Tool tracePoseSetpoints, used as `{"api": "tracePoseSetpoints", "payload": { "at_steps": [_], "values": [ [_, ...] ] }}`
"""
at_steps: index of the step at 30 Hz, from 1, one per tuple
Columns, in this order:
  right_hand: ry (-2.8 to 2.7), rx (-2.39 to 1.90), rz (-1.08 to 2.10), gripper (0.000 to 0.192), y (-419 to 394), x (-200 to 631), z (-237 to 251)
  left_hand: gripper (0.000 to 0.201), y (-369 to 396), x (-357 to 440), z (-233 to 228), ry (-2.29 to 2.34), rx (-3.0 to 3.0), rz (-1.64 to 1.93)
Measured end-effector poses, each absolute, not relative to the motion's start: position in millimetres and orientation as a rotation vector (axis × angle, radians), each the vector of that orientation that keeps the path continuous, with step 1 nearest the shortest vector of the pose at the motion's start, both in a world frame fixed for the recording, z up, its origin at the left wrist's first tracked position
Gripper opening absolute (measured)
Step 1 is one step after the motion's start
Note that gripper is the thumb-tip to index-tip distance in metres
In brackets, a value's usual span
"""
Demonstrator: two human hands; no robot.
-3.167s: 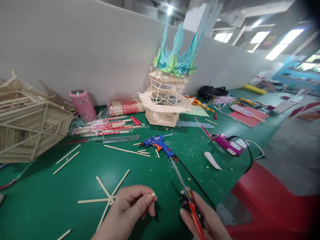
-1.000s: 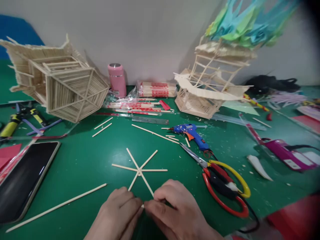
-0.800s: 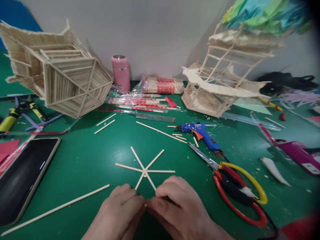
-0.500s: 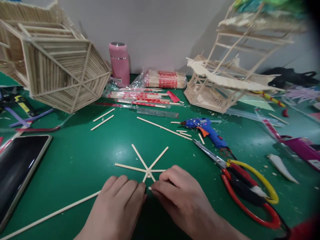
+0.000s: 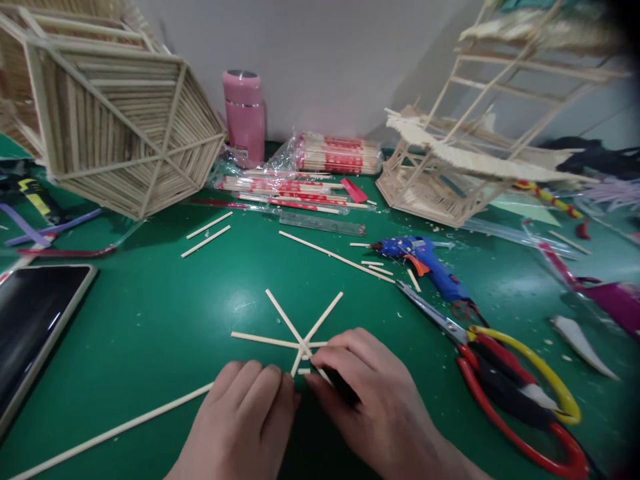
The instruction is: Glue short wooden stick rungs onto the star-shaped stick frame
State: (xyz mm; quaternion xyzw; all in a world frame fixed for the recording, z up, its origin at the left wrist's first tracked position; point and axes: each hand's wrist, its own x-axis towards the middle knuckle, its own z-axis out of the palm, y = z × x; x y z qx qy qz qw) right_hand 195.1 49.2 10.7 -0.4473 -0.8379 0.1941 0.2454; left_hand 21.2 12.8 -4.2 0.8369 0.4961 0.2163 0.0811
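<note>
Both hands low at the near edge of the green table, fingertips meeting at the near side of a star of glued bamboo sticks. Left hand lies palm down, fingers together & curled, tips on the table just left of the star's near spoke; can't tell if it pinches anything. Right hand has thumb & forefinger pressed together on a tiny stick offcut, which sits just below the star's hub, between the 2 hands. Star lies flat, spokes fanning away from the hands; its near-right spoke runs under the right fingers.

Around: long bamboo stick runs diagonally to the left hand's wrist. Red/yellow-handled scissors lie right of the right hand, blades pointing up-left toward the blue glue gun. Another long stick lies w/ short offcuts beside the gun's nozzle. Two short sticks lie further left. Phone, screen dark, at far left edge. At the back: hexagonal stick roof frame tipped on its side, pink flask upright by the wall, packs of chopsticks in plastic, clear ruler, & a stick-built pavilion model at right. Magenta gadget at far right, partly cut off.
</note>
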Motion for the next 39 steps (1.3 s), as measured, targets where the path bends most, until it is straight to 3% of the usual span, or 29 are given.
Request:
{"api": "tracePoseSetpoints", "payload": {
  "at_steps": [39],
  "values": [
    [-2.292,-1.248,0.533,0.017,51.8,194.3,8.9,0.024,19.0,17.5,-12.0,1.400,2.878,0.543]
  ]
}}
